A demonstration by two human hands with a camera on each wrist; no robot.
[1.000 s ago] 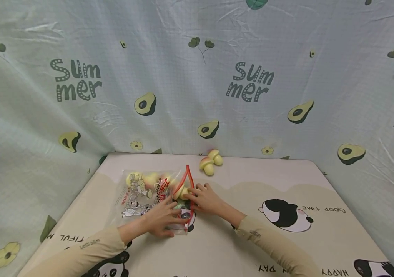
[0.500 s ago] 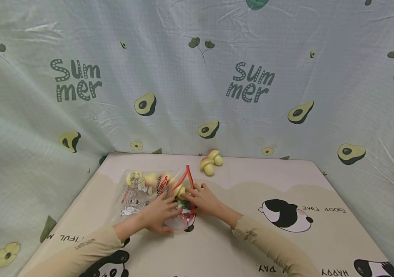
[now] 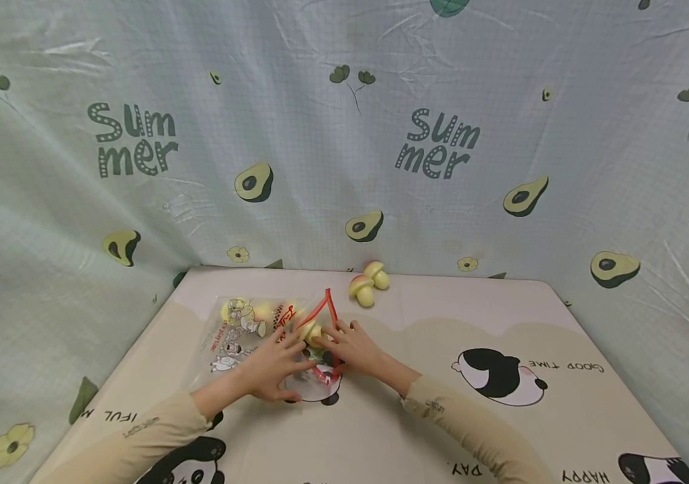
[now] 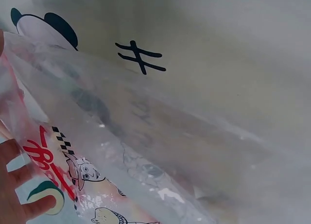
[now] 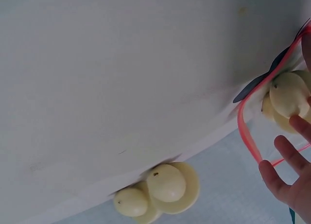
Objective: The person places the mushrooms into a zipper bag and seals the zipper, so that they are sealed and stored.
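Note:
A clear zip bag [image 3: 214, 356] with cartoon print and a red zip edge [image 3: 335, 311] lies on the table, its mouth to the right. Yellow toy mushrooms show inside through the plastic. One mushroom [image 3: 310, 334] sits in the mouth of the bag. My left hand [image 3: 271, 366] rests on the bag's near side with fingers spread; in the left wrist view its fingers [image 4: 41, 208] lie over the printed plastic. From the right, my right hand [image 3: 356, 349] reaches to the mouth. In the right wrist view a fingertip [image 5: 296, 121] is at the mushroom [image 5: 287, 95], the others spread.
Two more toy mushrooms [image 3: 363, 290] lie side by side behind the bag, near the table's back edge. The table cover [image 3: 441, 430] has panda and dog prints. A patterned curtain [image 3: 320, 134] hangs behind the table and on both sides.
The left hand has shifted slightly left and back along the bag. The right hand and the mushroom at the mouth have moved a little left, deeper into the bag.

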